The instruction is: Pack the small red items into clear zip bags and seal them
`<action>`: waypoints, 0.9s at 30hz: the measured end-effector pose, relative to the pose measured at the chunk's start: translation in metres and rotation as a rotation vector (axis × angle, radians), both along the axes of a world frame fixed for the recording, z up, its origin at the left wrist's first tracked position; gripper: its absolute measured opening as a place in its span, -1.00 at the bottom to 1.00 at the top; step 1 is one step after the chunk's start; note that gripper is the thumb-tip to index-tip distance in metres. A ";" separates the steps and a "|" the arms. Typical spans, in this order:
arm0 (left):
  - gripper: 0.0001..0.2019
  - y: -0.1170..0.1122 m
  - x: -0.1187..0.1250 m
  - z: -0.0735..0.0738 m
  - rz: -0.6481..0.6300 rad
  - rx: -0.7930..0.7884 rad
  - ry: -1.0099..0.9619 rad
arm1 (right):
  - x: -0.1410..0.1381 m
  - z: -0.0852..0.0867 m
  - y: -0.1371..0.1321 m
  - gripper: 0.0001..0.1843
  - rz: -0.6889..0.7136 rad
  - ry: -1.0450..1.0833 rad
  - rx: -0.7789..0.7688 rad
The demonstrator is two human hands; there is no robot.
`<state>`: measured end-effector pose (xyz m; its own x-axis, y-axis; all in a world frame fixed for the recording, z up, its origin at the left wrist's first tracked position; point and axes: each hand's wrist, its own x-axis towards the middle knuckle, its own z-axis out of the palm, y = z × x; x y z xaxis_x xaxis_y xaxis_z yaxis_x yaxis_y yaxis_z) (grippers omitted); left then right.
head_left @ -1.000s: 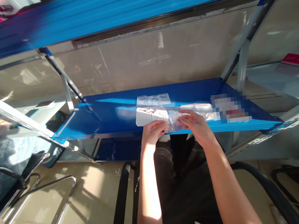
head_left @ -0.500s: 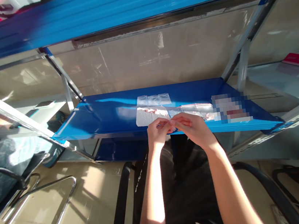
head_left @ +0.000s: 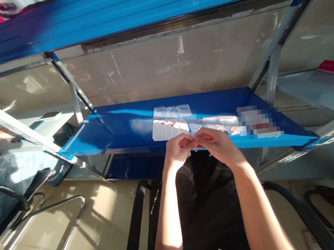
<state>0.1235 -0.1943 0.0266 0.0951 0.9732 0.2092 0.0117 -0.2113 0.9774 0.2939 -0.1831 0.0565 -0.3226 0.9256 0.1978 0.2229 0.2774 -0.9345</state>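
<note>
Gently, with the fingers [head_left: 187,140] of your left hand [head_left: 176,150] and right hand [head_left: 219,145] pinched closed on the clear plastic piece [head_left: 194,142], draw it taut just above the front edge of the blue steel shelf [head_left: 115,127].

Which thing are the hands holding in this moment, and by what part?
The left hand and right hand together pinch a small piece of clear plastic, apparently by an edge; their fingers hide most of it.

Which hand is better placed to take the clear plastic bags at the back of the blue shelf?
Probably the left hand: it sits almost directly in front of the clear plastic bags, while the right hand is farther aside. But both pinch a small clear plastic piece at the blue shelf's front edge.
</note>
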 end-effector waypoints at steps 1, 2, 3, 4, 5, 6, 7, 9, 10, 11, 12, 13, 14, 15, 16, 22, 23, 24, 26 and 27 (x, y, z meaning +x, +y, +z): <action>-0.76 0.000 -0.001 0.001 -0.015 -0.005 -0.004 | 0.000 0.000 0.000 -0.79 0.012 -0.005 0.012; -0.76 -0.001 -0.002 0.002 -0.027 -0.015 -0.007 | 0.000 0.001 0.000 -0.80 0.019 -0.012 0.027; -0.77 -0.001 -0.002 0.003 -0.033 -0.030 -0.012 | 0.000 0.001 0.000 -0.80 0.022 -0.023 0.044; -0.77 -0.002 -0.003 0.004 -0.035 -0.048 -0.020 | -0.001 0.001 0.000 -0.80 0.023 -0.037 0.063; -0.77 -0.002 -0.003 0.005 -0.035 -0.067 -0.030 | -0.001 0.002 -0.001 -0.80 0.023 -0.055 0.083; -0.77 -0.003 -0.003 0.006 -0.033 -0.084 -0.040 | -0.001 0.002 -0.001 -0.80 0.020 -0.074 0.102; -0.77 -0.003 -0.003 0.007 -0.026 -0.094 -0.048 | -0.002 0.003 -0.001 -0.80 0.015 -0.093 0.119; -0.79 -0.004 -0.002 0.008 0.005 -0.075 -0.047 | -0.003 0.003 -0.001 -0.82 -0.001 -0.134 0.153; -0.80 -0.004 -0.002 0.009 0.028 -0.051 -0.034 | -0.004 0.003 -0.002 -0.83 -0.014 -0.157 0.173; -0.81 -0.005 -0.002 0.009 0.058 -0.022 -0.013 | -0.005 0.003 -0.002 -0.84 -0.030 -0.184 0.196; -0.82 -0.006 -0.002 0.010 0.094 0.006 0.012 | -0.007 0.002 -0.002 -0.85 -0.049 -0.216 0.223; -0.84 -0.006 -0.002 0.010 0.131 0.030 0.040 | -0.009 0.002 -0.002 -0.86 -0.072 -0.252 0.253; -0.85 -0.006 -0.002 0.010 0.162 0.050 0.069 | -0.011 0.001 -0.002 -0.86 -0.098 -0.290 0.283; -0.85 -0.007 -0.001 0.010 0.188 0.067 0.097 | -0.014 0.000 -0.003 -0.86 -0.128 -0.331 0.312; -0.85 -0.008 0.000 0.011 0.208 0.087 0.125 | -0.017 0.000 -0.003 -0.86 -0.158 -0.374 0.337; -0.86 -0.014 0.017 0.013 0.430 0.256 0.348 | -0.023 0.003 -0.008 -0.83 -0.313 -0.547 0.421; -0.86 -0.015 0.020 0.014 0.448 0.272 0.368 | -0.023 0.004 -0.009 -0.83 -0.326 -0.551 0.431; -0.86 -0.015 0.023 0.014 0.456 0.284 0.381 | -0.022 0.005 -0.010 -0.83 -0.334 -0.552 0.439; -0.84 -0.016 0.025 0.015 0.494 0.311 0.399 | -0.020 0.006 -0.011 -0.83 -0.348 -0.555 0.452; -0.82 -0.016 0.025 0.015 0.527 0.326 0.408 | -0.020 0.006 -0.011 -0.84 -0.354 -0.557 0.455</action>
<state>0.1485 -0.2102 0.0414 -0.2358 0.8056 0.5434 0.5405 -0.3560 0.7623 0.2735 -0.1941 0.0629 -0.1874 0.8589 0.4765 0.7694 0.4300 -0.4724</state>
